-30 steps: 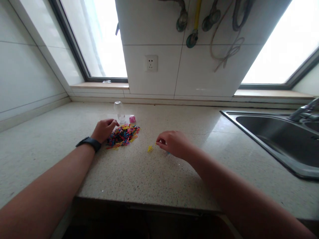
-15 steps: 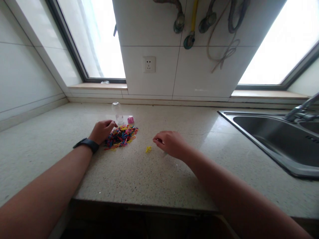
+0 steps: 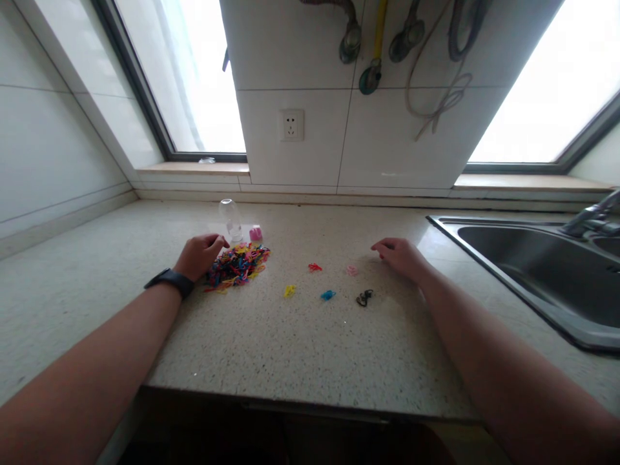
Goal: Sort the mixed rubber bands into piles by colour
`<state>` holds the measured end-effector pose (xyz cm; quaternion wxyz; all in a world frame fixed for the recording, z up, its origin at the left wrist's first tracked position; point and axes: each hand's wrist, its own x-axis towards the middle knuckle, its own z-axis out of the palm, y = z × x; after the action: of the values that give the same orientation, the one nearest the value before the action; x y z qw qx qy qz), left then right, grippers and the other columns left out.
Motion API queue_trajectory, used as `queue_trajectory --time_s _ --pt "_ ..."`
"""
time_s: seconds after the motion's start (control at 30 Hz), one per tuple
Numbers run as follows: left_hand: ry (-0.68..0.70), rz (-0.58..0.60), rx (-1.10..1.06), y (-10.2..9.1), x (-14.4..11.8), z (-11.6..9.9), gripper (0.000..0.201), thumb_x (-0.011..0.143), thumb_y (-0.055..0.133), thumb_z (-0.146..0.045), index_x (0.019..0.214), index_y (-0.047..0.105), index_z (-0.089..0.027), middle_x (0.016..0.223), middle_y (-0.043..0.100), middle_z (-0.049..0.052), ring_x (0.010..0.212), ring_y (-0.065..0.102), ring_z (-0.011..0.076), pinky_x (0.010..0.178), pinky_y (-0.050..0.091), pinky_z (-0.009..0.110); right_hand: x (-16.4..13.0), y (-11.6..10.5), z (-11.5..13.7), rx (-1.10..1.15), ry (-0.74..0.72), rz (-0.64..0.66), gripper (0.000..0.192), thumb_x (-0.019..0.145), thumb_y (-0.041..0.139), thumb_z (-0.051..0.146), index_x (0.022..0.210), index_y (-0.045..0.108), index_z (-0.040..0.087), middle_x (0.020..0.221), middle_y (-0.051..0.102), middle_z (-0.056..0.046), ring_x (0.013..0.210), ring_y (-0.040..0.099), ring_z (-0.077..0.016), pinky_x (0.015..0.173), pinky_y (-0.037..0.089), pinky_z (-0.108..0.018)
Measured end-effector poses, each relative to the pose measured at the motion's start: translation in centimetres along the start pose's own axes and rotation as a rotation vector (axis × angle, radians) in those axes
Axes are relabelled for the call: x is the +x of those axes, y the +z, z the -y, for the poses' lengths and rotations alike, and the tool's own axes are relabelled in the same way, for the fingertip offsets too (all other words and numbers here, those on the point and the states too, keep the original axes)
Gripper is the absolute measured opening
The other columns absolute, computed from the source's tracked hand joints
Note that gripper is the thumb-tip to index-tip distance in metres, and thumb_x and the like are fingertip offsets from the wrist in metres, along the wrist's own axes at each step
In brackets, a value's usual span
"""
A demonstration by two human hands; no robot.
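A tangled heap of multicoloured small rubber bands [image 3: 238,266] lies on the counter. My left hand [image 3: 199,254] rests against its left side with the fingers curled in; whatever they hold is hidden. Out to the right, my right hand [image 3: 400,257] is just over the counter, thumb and fingers pinched together; anything between them is too small to make out. Between the hands are small separate bunches: red bands [image 3: 314,267], pink bands [image 3: 351,270], yellow bands [image 3: 289,291], blue bands [image 3: 328,295] and black bands [image 3: 365,298]. The pink bunch is nearest my right hand.
Behind the heap stand a clear bottle-shaped container [image 3: 231,219] and a pink cap [image 3: 255,233]. A steel sink [image 3: 513,258] with a tap [image 3: 593,213] is set in at the right. The tiled wall bounds the back, and the counter's front edge [image 3: 290,403] runs below.
My right hand has swept right, away from the yellow bunch, uncovering the red, pink, blue and black bunches. My left hand stays beside the heap.
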<state>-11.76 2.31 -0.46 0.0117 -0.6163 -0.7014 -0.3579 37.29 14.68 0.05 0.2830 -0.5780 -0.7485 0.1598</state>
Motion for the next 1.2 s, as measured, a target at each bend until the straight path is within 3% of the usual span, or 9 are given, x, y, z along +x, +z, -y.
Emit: queue_trajectory --time_s 0.17,0.3,0.37,0.43,0.77,1.2 --pt "0.141 0.033 0.066 -0.6 -0.1 -2.4 0.04 0.091 0.044 -0.042 0.087 0.074 -0.016 0.059 0.058 0.001 0.057 0.051 0.0139 0.059 0.033 0.026 1.4 0.8 -1.2 0.044 0.02 0.041 0.034 0.088 0.053 0.038 0.1 0.077 0.016 0.079 0.069 -0.005 0.061 0.053 -0.0135 0.058 0.036 -0.028" --pt "0.298 0.287 0.034 -0.8 -0.2 -5.9 0.042 0.092 0.048 -0.05 0.089 0.073 -0.016 0.068 0.063 0.003 0.061 0.052 0.0132 0.059 0.033 0.026 1.4 0.7 -1.3 0.029 -0.024 0.069 0.035 0.088 0.052 0.038 0.098 0.078 0.017 0.077 0.069 -0.005 0.061 0.053 -0.0136 0.058 0.035 -0.027" --pt "0.326 0.412 0.102 -0.6 -0.4 -7.2 0.04 0.09 0.052 -0.053 0.09 0.074 -0.019 0.069 0.064 0.003 0.06 0.051 0.0132 0.057 0.031 0.027 1.4 0.8 -1.4 0.022 -0.033 0.082 0.034 0.087 0.052 0.038 0.098 0.078 0.018 0.076 0.069 -0.005 0.062 0.054 -0.014 0.059 0.036 -0.027" --pt "0.348 0.464 0.208 -0.3 -0.7 -7.8 0.037 0.088 0.056 -0.053 0.09 0.075 -0.022 0.07 0.064 0.003 0.058 0.051 0.0138 0.056 0.028 0.028 1.3 0.8 -1.5 0.023 -0.036 0.09 0.034 0.088 0.052 0.037 0.098 0.078 0.017 0.076 0.069 -0.005 0.064 0.055 -0.0144 0.06 0.037 -0.027" --pt "0.361 0.484 0.306 -0.1 -1.0 -7.5 0.034 0.087 0.056 -0.051 0.091 0.077 -0.025 0.074 0.067 0.006 0.06 0.052 0.016 0.057 0.025 0.029 1.3 0.7 -1.5 -0.009 -0.081 0.123 0.032 0.087 0.053 0.036 0.096 0.078 0.018 0.077 0.07 -0.006 0.064 0.056 -0.0154 0.06 0.038 -0.028" --pt "0.349 0.46 0.232 0.2 -1.2 -7.9 0.037 0.089 0.054 -0.051 0.088 0.077 -0.023 0.069 0.064 0.004 0.056 0.048 0.0134 0.056 0.026 0.029 1.4 0.9 -1.6 -0.03 -0.075 0.148 0.032 0.088 0.054 0.037 0.098 0.078 0.019 0.08 0.071 -0.006 0.068 0.059 -0.0163 0.062 0.04 -0.028"
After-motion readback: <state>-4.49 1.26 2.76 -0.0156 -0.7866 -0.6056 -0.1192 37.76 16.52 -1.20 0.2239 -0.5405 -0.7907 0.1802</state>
